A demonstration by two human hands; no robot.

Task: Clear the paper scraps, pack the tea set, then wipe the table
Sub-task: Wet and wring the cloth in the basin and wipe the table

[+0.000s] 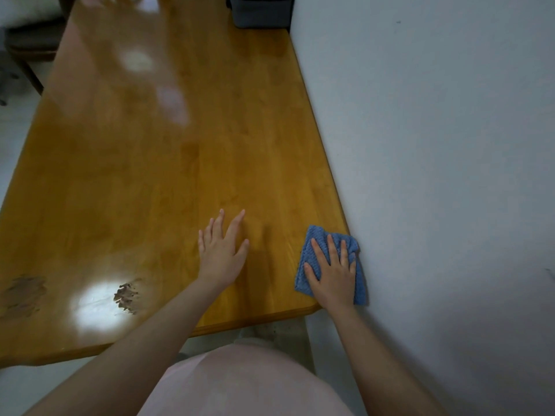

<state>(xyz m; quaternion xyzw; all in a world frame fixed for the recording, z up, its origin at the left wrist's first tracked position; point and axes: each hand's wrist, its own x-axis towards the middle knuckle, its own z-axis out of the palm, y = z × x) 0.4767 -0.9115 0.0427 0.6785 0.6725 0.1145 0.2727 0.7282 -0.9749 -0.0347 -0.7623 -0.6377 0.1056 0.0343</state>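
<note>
A folded blue cloth [312, 238] lies at the near right corner of the wooden table [168, 163], against the wall. My right hand [332, 273] presses flat on the cloth with straight, spread fingers. To its left, my left hand [222, 250] rests flat on the bare wood, fingers straight and spread, holding nothing. No paper scraps or tea set pieces show on the tabletop.
A white wall [435, 145] runs along the table's right edge. A dark grey bag or box [261, 12] stands at the far right end of the table. A dark chair [27, 46] stands at the far left. Worn dark patches [126, 297] mark the near left wood.
</note>
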